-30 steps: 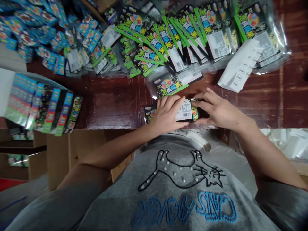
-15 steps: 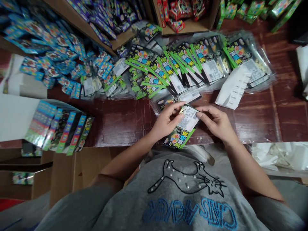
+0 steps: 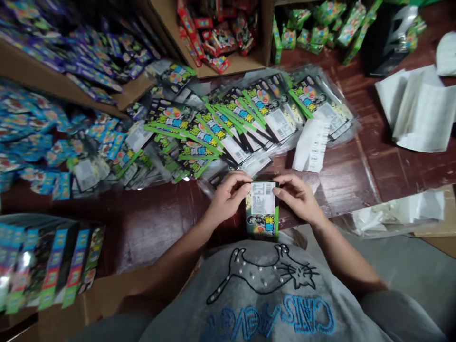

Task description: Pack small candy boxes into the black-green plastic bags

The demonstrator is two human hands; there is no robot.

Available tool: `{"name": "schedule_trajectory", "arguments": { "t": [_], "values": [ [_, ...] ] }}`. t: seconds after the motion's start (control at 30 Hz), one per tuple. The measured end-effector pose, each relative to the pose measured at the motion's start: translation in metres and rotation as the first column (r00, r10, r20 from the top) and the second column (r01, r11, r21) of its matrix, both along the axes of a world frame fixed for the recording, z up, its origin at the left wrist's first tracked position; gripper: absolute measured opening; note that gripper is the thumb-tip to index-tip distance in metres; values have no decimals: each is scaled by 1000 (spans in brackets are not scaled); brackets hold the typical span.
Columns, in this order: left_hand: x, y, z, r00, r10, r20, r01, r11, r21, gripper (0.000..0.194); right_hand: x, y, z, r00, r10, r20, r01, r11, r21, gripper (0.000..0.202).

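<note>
A black and green printed packet point(image 3: 262, 223) with a white label point(image 3: 262, 197) near its upper end hangs upright between my hands, close to my shirt. My left hand point(image 3: 230, 197) pinches its upper left corner between thumb and fingers. At the upper right corner, my right hand point(image 3: 297, 197) grips it the same way. Just beyond my fingers lies a row of overlapping black and green packets point(image 3: 228, 126) in clear plastic. A curled white label strip point(image 3: 311, 147) rests on the dark red table point(image 3: 160, 218) beyond my right hand.
Open cartons hold purple packs point(image 3: 96, 57) and red packs point(image 3: 228, 40) at the back. Blue packs point(image 3: 28, 133) are heaped at the left, above a standing row of multicoloured boxes point(image 3: 46, 261). Green packs point(image 3: 320, 28) and white papers point(image 3: 420, 109) lie toward the right.
The packet has turned from slanted to nearly straight, with both hands still on it. The view has swung to the right, so the table's contents appear farther left.
</note>
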State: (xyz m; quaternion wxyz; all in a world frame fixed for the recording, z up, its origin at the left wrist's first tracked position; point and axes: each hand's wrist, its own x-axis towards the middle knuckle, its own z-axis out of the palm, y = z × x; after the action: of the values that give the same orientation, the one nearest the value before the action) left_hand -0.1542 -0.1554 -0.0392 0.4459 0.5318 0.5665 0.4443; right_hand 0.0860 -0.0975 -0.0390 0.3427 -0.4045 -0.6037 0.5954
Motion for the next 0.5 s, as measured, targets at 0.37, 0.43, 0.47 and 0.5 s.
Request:
{"name": "schedule_trajectory", "arguments": {
  "t": [0.37, 0.43, 0.47, 0.5],
  "values": [
    [15, 27, 35, 997, -43, 56, 54, 977, -207, 15, 13, 12, 25, 998, -9, 54, 7, 1000, 27, 9],
    [19, 35, 40, 996, -51, 67, 66, 968, -243, 14, 13, 17, 28, 998, -47, 38, 51, 992, -119, 15],
    [21, 39, 42, 996, -46, 70, 63, 962, -267, 14, 13, 19, 29, 997, -74, 30, 79, 977, -200, 19],
    [23, 42, 44, 997, -40, 68, 58, 956, -288, 14, 14, 20, 29, 995, -100, 22, 102, 955, -278, 23]
  ]
}}
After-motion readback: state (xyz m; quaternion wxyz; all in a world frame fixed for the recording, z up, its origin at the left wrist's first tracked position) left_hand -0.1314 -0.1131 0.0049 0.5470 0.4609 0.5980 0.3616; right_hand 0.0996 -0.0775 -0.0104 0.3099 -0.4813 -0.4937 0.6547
